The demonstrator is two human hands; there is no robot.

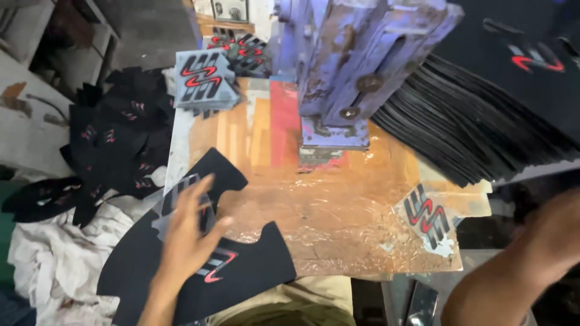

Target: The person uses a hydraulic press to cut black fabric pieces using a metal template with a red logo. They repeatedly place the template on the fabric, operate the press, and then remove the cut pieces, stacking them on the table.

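Note:
My left hand (186, 232) hovers with fingers spread over a black curved fabric piece (241, 274) that carries a red and grey wavy logo. The piece lies across the near left corner of the worn wooden table (338, 217). My right hand (553, 232) is blurred at the right edge, near a grey film sheet with the same wavy logo (428, 216) on the table's right corner. Whether the right hand holds anything cannot be told. A purple press machine (356, 66) stands over the middle of the table.
A stack of grey logo sheets (202, 78) sits at the table's far left. A fanned pile of black cut pieces (471, 127) lies at the right. More black pieces (115, 145) and white cloth (54, 259) are heaped on the left.

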